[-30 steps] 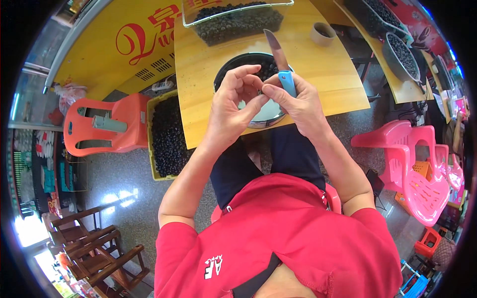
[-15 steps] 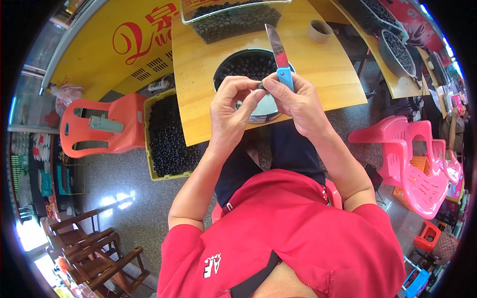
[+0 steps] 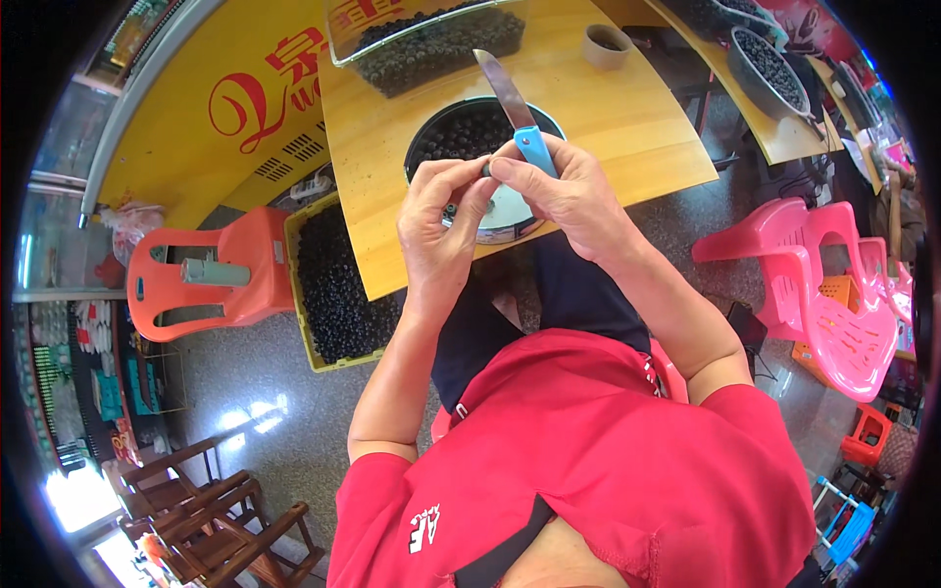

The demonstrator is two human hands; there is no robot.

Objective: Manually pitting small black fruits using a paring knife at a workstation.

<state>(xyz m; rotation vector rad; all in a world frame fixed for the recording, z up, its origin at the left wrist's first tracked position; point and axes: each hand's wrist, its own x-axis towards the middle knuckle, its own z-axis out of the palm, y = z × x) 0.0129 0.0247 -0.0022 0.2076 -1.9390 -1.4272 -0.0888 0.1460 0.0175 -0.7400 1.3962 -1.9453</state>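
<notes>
Head view, mid-frame: left hand (image 3: 438,220) and right hand (image 3: 569,191) meet at the fingertips, pinched nearly closed on a small dark piece (image 3: 487,170) between them; the right also grips a blue-handled knife (image 3: 518,113), blade slanting upper left.

2 bare forearms (image 3: 394,367) angled inward, left grip (image 3: 439,223) and right grip (image 3: 569,196) curled close together
</notes>
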